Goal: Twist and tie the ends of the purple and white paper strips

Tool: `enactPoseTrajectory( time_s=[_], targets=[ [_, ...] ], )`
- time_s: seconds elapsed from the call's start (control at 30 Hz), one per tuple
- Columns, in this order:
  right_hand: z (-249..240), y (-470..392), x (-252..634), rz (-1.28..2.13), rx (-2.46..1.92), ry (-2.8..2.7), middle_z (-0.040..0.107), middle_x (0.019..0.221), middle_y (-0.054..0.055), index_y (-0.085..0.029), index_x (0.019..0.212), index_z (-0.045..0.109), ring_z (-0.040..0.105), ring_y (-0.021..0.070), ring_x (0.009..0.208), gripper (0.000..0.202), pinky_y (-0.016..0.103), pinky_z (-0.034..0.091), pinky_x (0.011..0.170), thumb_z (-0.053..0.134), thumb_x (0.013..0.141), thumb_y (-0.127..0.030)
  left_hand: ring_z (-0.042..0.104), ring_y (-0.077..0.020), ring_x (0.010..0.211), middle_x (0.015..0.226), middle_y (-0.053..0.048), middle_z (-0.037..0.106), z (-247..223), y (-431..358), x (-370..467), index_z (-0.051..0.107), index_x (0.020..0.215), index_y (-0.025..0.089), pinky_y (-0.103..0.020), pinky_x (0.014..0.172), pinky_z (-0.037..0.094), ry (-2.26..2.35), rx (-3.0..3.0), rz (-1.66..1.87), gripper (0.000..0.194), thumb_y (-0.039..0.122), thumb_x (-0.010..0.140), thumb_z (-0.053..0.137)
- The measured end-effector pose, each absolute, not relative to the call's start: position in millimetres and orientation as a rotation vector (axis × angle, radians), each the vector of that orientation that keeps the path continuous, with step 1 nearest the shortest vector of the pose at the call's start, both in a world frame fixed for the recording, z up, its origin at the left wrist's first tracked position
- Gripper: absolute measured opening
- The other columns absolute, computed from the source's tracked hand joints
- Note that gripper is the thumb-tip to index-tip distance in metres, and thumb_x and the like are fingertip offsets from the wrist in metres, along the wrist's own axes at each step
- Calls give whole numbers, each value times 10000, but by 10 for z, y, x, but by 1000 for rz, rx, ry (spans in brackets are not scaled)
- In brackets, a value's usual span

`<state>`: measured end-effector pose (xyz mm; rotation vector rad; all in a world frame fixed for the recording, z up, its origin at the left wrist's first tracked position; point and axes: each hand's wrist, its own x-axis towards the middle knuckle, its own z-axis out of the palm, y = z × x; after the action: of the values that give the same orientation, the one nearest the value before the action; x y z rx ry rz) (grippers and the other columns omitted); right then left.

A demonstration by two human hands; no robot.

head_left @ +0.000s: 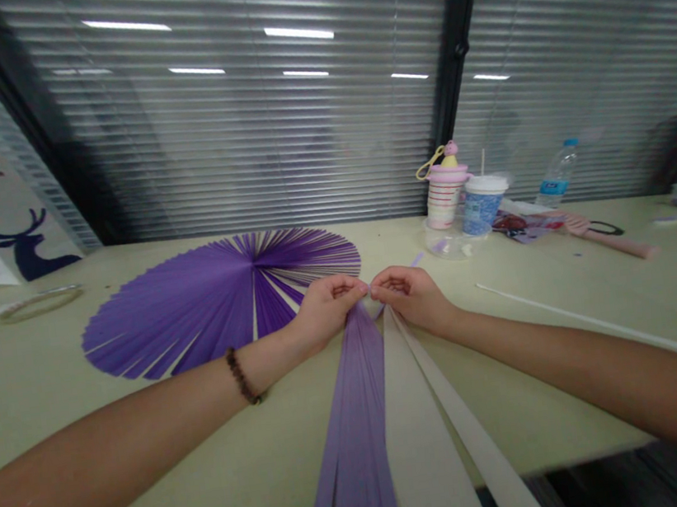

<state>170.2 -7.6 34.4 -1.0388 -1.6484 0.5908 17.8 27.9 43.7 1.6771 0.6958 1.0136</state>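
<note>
My left hand (331, 307) is closed, its thumb and finger pinching the top end of a bundle of light purple strips (362, 433). Close against it, my right hand (412, 298) pinches at the same gathered end, where long white strips (421, 434) hang beside the purple ones. Both sets of strips fan out downward toward me and run past the table's near edge. Just what each fingertip grips is too small to make out. Behind my left hand lies a large round fan of purple strips (196, 310), spread flat with its centre toward the back.
Toward the back right stand a striped cup (444, 199), a blue-and-white cup (482, 205) and a water bottle (558, 175). A thin white stick (597, 321) lies behind my right forearm. A ring-shaped item (39, 301) and a deer-print bag (9, 214) are at the left. Blinds back the table.
</note>
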Motion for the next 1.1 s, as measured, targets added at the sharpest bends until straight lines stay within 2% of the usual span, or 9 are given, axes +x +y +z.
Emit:
enactPoseTrajectory(
  time_s=[0.3,0.5,0.7,1.1],
  targets=[
    [358,-85,1692,620,-1034,-1629,600,680,18,-147,721,578,546,103,606,109,218,434,582,564,690,-251,469,-52,499,614,11,577,430,281,189,573,728,132,-156,450,336,661,1549,1056,150,218,620,634],
    [335,-66,1694,633,-1021,-1651,606,715,28,-146,753,569,557,109,638,135,228,439,608,540,717,-272,501,-71,527,663,-23,611,446,274,187,606,739,121,-167,452,357,705,1513,1022,172,230,610,640],
    [328,-50,1694,592,-1052,-1654,597,704,25,-142,739,563,548,111,635,143,227,430,595,532,723,-280,460,-52,465,594,12,599,449,276,183,615,719,134,-162,431,324,718,1490,1029,144,219,606,644],
    [338,-64,1697,509,-1086,-1704,575,663,11,-150,752,560,517,101,596,136,203,416,542,502,747,-273,572,-113,643,727,-41,655,416,290,174,643,717,134,-225,624,444,695,1543,1031,153,230,598,659]
  ],
)
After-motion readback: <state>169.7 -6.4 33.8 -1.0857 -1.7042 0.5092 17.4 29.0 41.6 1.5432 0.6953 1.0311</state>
